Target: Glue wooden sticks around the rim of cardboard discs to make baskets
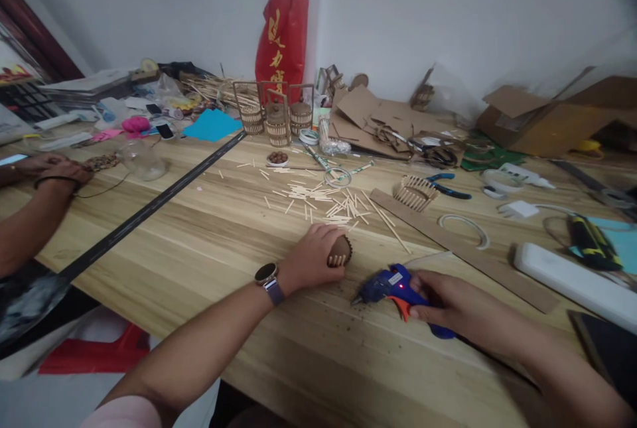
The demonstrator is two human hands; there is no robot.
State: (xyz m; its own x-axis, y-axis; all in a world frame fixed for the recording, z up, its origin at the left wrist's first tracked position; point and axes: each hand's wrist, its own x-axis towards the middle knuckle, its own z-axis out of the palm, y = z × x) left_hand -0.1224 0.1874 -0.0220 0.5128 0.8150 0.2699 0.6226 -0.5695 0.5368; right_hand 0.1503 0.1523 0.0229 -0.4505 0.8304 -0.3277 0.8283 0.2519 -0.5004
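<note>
My left hand [314, 257] is closed around a small round brown piece [340, 250] with short pale sticks along its edge; the palm hides part of it. In my right hand [442, 298] is a blue glue gun [385, 284] with an orange trigger and a lit red light. Its nozzle points left and down, close to the wooden table [318, 348], apart from the round piece. Just beyond my left hand lie many loose short sticks [303, 192]. A small dish of brown beads [277, 158] stands farther back.
Several small stick baskets with tall handles [277, 126] stand before a red bag [283, 43]. At right lie a cardboard strip [462, 252], blue-handled pliers [450, 186], a stick ring [415, 193] and a white power strip [572, 282]. Another person's hands [60, 172] work at left.
</note>
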